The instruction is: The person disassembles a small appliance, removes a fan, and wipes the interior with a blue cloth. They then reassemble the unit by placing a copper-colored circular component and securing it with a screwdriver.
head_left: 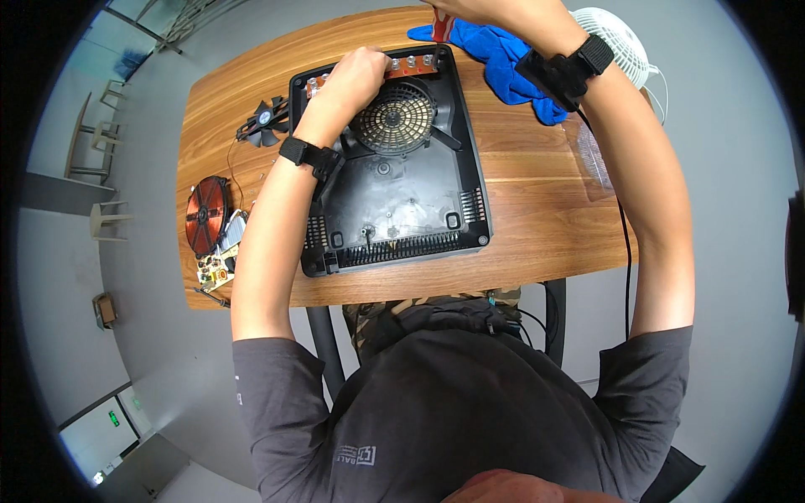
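Observation:
An induction cooker's black plastic bottom case (pixel 394 189) lies on the wooden table with its inside facing up. My left hand (pixel 359 74) is closed over a narrow brown circuit board strip (pixel 411 65) along the case's far edge; what its fingertips grip is hidden beneath it. At the top rim of the view is my right hand (pixel 478 7), its fingers mostly cut off. Just below those fingers is a red-and-white piece (pixel 442 27), too partly seen to name. A crumpled blue cloth (pixel 501 60) lies next to it.
Left of the case are a black fan (pixel 267 117), a copper coil (pixel 206 216) and a populated circuit board (pixel 216 270). A white desk fan (pixel 612 38) stands at the far right, with a clear plastic tray (pixel 592 159) nearer. A black cable (pixel 626 251) hangs by my right arm.

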Tool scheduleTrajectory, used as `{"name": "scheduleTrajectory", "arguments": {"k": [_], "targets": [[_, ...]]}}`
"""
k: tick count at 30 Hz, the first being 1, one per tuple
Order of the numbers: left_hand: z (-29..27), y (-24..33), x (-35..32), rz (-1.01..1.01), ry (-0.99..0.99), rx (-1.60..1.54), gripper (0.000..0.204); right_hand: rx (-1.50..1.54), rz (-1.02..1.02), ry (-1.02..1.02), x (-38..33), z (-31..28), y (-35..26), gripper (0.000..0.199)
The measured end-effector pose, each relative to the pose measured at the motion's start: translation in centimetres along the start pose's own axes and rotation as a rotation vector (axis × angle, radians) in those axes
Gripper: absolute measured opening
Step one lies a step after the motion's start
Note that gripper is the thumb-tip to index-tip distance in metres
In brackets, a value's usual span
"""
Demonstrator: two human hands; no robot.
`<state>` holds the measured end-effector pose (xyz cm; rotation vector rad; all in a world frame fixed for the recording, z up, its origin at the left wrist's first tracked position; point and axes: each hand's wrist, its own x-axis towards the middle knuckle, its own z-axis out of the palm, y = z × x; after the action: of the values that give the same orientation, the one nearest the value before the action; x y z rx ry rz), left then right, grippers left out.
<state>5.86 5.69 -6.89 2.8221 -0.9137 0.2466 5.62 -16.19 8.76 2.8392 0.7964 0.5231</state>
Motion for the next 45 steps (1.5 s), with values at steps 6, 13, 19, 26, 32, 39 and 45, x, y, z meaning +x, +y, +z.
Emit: {"name": "scheduleTrajectory", "arguments": {"k": [6,13,19,26,32,39,45], "targets": [[0.1,-0.1,0.1,0.004,-0.001,0.000,0.023,0.126,0.002,-0.087,0.1,-0.9,-0.3,0.035],[0.3,-0.2,0.2,-0.004,-0.006,-0.002,0.023,0.525,-0.210,-0.097,-0.1,-0.9,0.6,0.034],[0.1,0.0,0.1,-0.012,-0.004,-0.006,0.024,0.632,-0.140,0.172,1.3,3.1,0.8,0.026],[-0.3,0.2,0.1,-0.021,-0.022,-0.011,0.025,0.667,-0.090,0.149,0.6,2.6,0.9,0.033],[0.1,0.0,0.0,-0.037,-0.016,-0.003,0.024,0.181,0.093,0.027,-0.4,0.4,-0.2,0.043],[0.1,0.1,0.1,-0.041,-0.012,-0.024,0.022,0.188,0.139,-0.108,-0.3,0.0,0.3,0.037],[0.2,0.0,0.1,-0.006,0.014,-0.005,0.021,0.432,-0.107,-0.025,0.2,1.3,0.9,0.031]]}}
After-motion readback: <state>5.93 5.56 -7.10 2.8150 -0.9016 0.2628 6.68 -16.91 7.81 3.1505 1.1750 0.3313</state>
